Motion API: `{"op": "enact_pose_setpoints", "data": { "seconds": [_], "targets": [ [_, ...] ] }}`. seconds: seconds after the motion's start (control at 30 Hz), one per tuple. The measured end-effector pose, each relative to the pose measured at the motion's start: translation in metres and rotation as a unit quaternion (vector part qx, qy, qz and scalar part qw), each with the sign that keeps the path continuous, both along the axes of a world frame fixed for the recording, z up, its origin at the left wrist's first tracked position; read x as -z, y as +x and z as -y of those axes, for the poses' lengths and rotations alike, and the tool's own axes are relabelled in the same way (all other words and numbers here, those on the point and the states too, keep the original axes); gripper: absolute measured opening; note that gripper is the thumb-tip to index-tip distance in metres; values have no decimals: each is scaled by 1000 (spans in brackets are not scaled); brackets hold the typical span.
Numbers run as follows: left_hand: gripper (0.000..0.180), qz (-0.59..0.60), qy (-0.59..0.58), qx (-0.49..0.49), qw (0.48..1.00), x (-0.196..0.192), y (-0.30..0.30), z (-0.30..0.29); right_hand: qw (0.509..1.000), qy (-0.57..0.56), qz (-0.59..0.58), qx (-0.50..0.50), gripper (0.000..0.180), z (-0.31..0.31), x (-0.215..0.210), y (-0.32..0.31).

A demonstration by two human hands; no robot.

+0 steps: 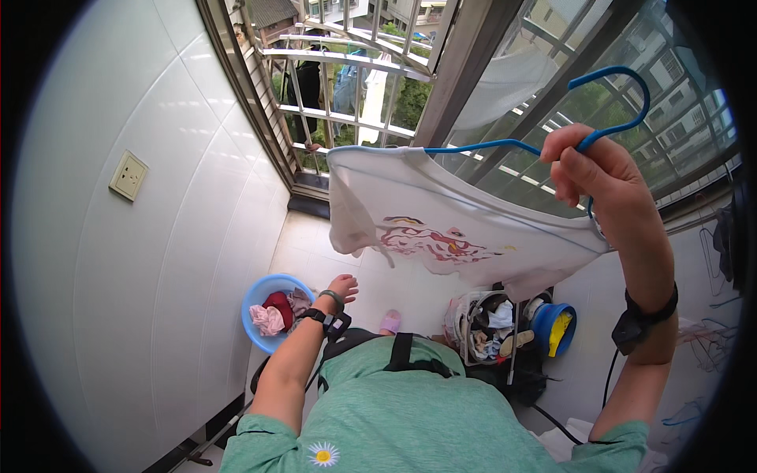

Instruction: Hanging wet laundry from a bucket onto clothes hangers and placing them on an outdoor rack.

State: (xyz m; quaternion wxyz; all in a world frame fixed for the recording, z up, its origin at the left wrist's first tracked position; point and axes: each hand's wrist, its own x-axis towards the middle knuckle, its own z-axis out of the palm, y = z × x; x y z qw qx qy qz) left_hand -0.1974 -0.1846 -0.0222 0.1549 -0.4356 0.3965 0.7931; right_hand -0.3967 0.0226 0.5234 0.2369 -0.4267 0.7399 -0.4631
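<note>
R hand is raised high, fingers closed round the neck of a blue hanger just under its hook, w/ a white garment hung on it in front of the barred window. L hand hangs low & loose, fingers open, holding nothing, above the blue basin of damp clothes on the floor. To do this well: keep the hanger level so the cloth doesn't slide off the far arm, bring the L hand up to steady the hem & smooth wrinkles. Garment is white w/ a red-and-yellow print across the middle, pale blue trim at the edge; looks like a T-shirt, tho lens bend makes that hard to confirm.
</note>
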Motion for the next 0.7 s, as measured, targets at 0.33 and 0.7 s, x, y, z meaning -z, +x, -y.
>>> {"op": "enact_pose_setpoints", "data": {
  "seconds": [0.33, 0.7],
  "targets": [
    [64, -19, 217, 26, 976, -7, -62, -99, 983, -39, -178, -7, 27, 11, -71, -4],
    [81, -497, -208, -39, 841, 51, -61, -85, 981, -178, -48, -54, 27, -24, -114, -28]
  ]
}}
